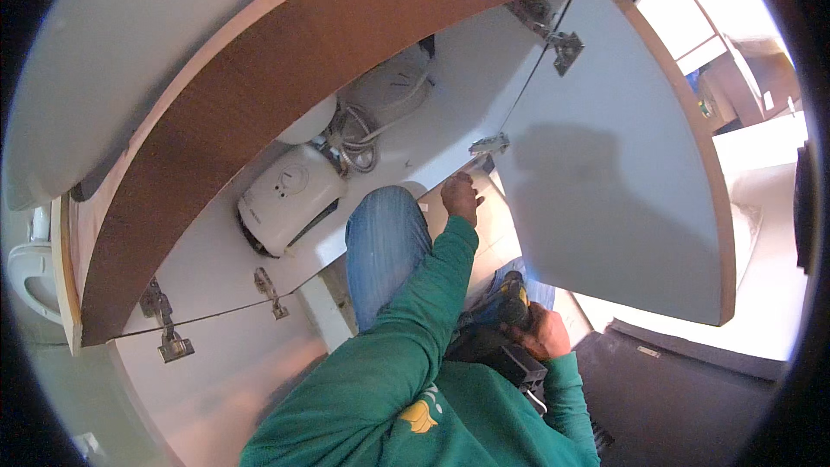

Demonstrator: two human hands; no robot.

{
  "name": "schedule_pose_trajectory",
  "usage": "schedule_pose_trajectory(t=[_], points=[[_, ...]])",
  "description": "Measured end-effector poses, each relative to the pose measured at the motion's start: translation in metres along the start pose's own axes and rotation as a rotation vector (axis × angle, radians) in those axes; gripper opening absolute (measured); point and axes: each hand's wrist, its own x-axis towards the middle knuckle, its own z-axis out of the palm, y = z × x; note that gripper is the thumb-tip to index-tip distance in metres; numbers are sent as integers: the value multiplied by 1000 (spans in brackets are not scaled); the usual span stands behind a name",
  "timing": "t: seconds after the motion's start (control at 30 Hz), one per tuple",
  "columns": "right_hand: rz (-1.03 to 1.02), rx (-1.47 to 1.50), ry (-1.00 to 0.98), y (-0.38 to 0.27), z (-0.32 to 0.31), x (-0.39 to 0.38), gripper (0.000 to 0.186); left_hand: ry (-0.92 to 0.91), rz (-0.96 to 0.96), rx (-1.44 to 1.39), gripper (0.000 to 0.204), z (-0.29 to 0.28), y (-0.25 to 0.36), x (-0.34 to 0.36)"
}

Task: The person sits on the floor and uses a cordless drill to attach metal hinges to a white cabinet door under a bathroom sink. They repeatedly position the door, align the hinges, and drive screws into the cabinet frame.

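Resting in the right hand (546,335), the yellow-and-black drill (516,301) is showing a little right of the lower centre of the frame, with its dark nose pointing toward the top. The fingers of this hand are clasping the drill. Just below, a black block (521,367) is appearing, but I cannot tell whether it is belonging to the drill.

Close to the drill's nose, the lower left corner of the open white door (618,182) is coming in the picture; how deep the gap is, I cannot tell. Between this door and the white cabinet (471,91), a strip of light floor (494,238) is leaving some open room. The front edge of the cabinet is running slantwise from the metal hinge (490,144) down to the lower left, and the person's knee in blue jeans (385,246) is standing against this line in the picture.

The left hand (462,197) is hanging near the centre of the frame, below the hinge, with bent fingers; I cannot tell if they are pinching something. The left arm is stretching up from the lower left, while the right arm is bending near the lower edge.
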Motion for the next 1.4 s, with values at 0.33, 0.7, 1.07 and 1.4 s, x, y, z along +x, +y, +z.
schedule_pose_trajectory(t=[0.33,0.7,1.07,1.4], points=[[27,-138,-123,-14,12,7,56,240,1084,885,16,-58,38,-43],[-17,-170,-65,-25,8,4,58,492,791,962,26,-107,82,12],[-77,-224,-130,26,34,2,57,-179,987,587,38,-50,62,-87],[-92,-84,-134,46,24,-20,42,-805,1245,846,110,-11,51,-269]])
